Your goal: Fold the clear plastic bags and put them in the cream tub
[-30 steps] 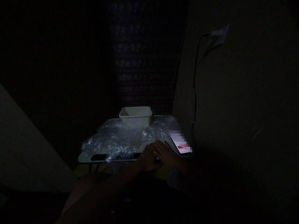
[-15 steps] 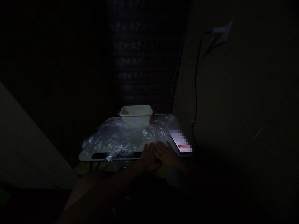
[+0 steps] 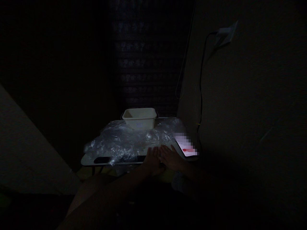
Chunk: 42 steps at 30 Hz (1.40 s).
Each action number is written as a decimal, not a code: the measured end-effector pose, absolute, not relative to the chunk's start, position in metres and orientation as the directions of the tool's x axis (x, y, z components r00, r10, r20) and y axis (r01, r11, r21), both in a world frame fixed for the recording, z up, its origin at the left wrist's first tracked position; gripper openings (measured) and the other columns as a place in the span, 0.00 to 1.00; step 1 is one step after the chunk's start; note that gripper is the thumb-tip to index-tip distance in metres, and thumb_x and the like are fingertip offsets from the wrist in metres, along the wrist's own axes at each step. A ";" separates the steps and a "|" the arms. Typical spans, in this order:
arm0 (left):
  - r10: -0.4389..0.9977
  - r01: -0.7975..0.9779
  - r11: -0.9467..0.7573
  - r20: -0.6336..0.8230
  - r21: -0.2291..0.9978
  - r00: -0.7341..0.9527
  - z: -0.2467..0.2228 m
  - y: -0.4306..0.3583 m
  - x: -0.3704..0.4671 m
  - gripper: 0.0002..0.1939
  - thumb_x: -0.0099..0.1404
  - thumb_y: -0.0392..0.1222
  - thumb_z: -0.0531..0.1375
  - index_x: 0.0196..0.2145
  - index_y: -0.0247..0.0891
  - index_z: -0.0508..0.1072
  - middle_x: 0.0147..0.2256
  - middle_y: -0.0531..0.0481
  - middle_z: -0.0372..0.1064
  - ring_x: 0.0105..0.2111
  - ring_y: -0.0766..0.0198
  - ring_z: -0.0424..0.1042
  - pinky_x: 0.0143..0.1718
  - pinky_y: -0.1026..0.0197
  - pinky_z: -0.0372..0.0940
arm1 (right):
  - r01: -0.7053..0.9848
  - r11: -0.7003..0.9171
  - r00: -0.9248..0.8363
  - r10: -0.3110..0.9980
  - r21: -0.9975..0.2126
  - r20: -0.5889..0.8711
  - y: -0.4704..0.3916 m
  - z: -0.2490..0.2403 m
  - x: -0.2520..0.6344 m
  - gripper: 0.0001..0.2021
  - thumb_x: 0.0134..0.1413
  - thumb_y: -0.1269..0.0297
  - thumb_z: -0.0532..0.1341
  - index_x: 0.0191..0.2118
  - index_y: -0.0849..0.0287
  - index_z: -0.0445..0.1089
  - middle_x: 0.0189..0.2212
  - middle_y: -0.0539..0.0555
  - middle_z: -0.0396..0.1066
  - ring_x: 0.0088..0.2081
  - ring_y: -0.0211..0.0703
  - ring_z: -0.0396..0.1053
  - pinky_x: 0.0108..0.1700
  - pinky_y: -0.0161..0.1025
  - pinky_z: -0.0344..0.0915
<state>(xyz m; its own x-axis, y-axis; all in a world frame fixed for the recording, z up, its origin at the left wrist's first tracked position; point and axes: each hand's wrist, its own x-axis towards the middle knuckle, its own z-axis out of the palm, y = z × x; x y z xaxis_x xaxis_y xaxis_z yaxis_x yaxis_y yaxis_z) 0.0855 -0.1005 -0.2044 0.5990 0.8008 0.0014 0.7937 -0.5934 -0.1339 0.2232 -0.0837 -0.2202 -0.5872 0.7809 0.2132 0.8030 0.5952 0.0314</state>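
Observation:
In dim light, my left hand point(image 3: 153, 158) lies flat at the front edge of a small white table point(image 3: 87, 159), fingers stretched out. My right hand point(image 3: 169, 157) rests beside it, also flat, its fingertips touching or slightly overlapping the left hand. Neither hand holds anything. To the right of my right hand lies a phone point(image 3: 185, 145) with its screen lit and partly blurred out. Crumpled clear plastic wrap point(image 3: 122, 140) spreads over the table, left of and beyond my hands. Behind it stands a cream plastic tub point(image 3: 140, 123).
A dark slot point(image 3: 103, 159) runs along the table's front edge. On the right wall a black cable point(image 3: 201, 86) hangs from a plugged-in outlet point(image 3: 225, 35). A dark slatted blind point(image 3: 148, 64) covers the back, and a pale slanted panel point(image 3: 28, 150) stands at left.

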 end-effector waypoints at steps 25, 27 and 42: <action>0.766 0.759 -0.626 0.039 -0.181 0.641 -0.206 -0.097 0.089 0.39 0.48 0.52 0.47 0.51 0.22 0.41 0.53 0.32 0.37 0.52 0.50 0.36 0.48 0.50 0.35 | 0.793 0.608 -0.605 0.781 0.029 0.155 -0.079 -0.214 0.237 0.34 0.44 0.47 0.42 0.53 0.66 0.41 0.53 0.61 0.41 0.54 0.47 0.37 0.50 0.52 0.32; 0.763 0.755 -0.627 0.045 -0.191 0.645 -0.210 -0.095 0.090 0.38 0.49 0.51 0.48 0.51 0.21 0.41 0.53 0.32 0.37 0.52 0.50 0.36 0.48 0.50 0.35 | 0.783 0.621 -0.619 0.772 0.036 0.147 -0.080 -0.214 0.239 0.36 0.42 0.44 0.41 0.53 0.67 0.41 0.53 0.62 0.40 0.54 0.48 0.36 0.50 0.52 0.32; 0.784 0.785 -0.548 0.152 -0.288 0.603 -0.227 -0.088 0.096 0.22 0.56 0.35 0.42 0.50 0.24 0.49 0.51 0.36 0.45 0.51 0.55 0.44 0.47 0.51 0.44 | 0.773 0.629 -0.633 0.757 0.084 0.159 -0.078 -0.225 0.240 0.36 0.40 0.51 0.49 0.53 0.68 0.41 0.53 0.63 0.41 0.54 0.48 0.35 0.50 0.52 0.30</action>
